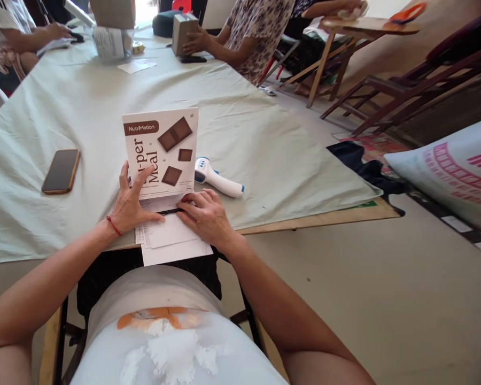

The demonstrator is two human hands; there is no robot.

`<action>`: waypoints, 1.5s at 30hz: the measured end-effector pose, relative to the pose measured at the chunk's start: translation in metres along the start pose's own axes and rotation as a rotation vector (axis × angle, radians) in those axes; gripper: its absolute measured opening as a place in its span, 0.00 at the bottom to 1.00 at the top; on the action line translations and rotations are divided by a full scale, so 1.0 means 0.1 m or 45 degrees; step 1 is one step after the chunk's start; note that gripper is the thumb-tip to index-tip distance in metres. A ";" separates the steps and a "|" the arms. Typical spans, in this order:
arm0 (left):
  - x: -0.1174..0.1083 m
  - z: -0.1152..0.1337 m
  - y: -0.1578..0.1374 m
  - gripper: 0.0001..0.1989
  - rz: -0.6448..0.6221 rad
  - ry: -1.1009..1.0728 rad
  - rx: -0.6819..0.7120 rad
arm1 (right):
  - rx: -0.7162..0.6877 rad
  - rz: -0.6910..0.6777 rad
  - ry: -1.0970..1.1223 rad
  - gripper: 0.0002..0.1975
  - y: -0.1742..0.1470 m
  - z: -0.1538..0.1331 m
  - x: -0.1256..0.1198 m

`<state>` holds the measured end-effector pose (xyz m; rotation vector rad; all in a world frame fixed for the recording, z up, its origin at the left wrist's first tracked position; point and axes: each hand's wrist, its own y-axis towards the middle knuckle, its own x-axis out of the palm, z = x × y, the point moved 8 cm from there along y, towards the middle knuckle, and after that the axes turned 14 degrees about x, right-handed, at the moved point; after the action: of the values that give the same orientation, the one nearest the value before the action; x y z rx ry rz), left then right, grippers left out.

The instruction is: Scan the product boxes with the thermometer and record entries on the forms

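A white box [186, 133] printed with brown chocolate pieces and the words "NutriMotion" and "Meal" stands upright near the table's front edge. My left hand [134, 198] is open, its fingers spread against the box's left side and lower front, with the thumb stretched out over the papers. White sheets of paper [176, 254], some with writing, lie below the box and overhang the table edge. Across them lies a thin black pen [170, 211]. My right hand [206, 214] is low on the papers with bent fingers closed on the pen's right end; its fingertips are partly hidden.
A white-and-blue infrared thermometer [220, 182] lies right of the box, a phone [61, 171] to the left. At the far end, a co-worker's hands [198, 41] hold a carton [183, 35]. Another person sits far left. A large printed sack [452, 171] stands at right.
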<state>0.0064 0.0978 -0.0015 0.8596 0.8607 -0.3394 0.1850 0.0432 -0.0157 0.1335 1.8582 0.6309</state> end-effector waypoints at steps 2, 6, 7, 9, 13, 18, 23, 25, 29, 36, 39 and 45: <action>0.03 0.00 0.00 0.69 -0.010 0.014 0.012 | -0.001 0.053 0.016 0.10 -0.02 -0.02 -0.05; 0.06 0.00 -0.01 0.71 -0.017 -0.007 0.017 | 0.188 0.228 0.158 0.13 0.03 0.25 -0.25; 0.07 0.00 -0.01 0.71 -0.019 -0.017 0.012 | 0.299 0.266 0.145 0.13 0.07 0.41 -0.28; 0.08 -0.02 -0.02 0.71 -0.022 -0.034 0.000 | 0.523 0.285 0.000 0.09 0.17 0.78 -0.30; 0.09 -0.05 -0.04 0.71 0.006 -0.059 -0.010 | 0.733 -0.109 -0.182 0.21 0.40 1.33 -0.07; 0.12 -0.03 -0.04 0.72 0.000 -0.054 0.010 | 0.988 0.038 0.353 0.17 0.34 1.17 -0.33; 0.11 -0.02 -0.02 0.72 0.000 -0.037 0.016 | 1.011 -0.008 1.685 0.23 0.09 0.24 -0.38; 0.10 -0.03 -0.02 0.72 0.000 -0.023 0.019 | 1.076 -0.221 1.914 0.23 0.04 -0.07 -0.22; 0.10 -0.03 -0.02 0.72 0.005 -0.013 0.022 | 1.161 -0.388 2.031 0.25 0.04 -0.20 0.03; 0.11 -0.02 -0.04 0.72 0.057 -0.004 0.079 | 1.249 -0.411 2.020 0.28 0.02 -0.09 0.17; 0.11 -0.02 -0.05 0.72 0.084 -0.002 0.116 | 1.212 -0.434 1.996 0.26 0.02 -0.14 0.17; 0.08 -0.04 -0.05 0.72 0.078 -0.029 0.088 | 1.305 -0.444 1.930 0.26 0.00 -0.15 0.24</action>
<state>0.0069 0.0985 -0.0120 0.9428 0.8035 -0.3268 0.1621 0.0472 -0.0324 -0.0505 3.3786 -0.8266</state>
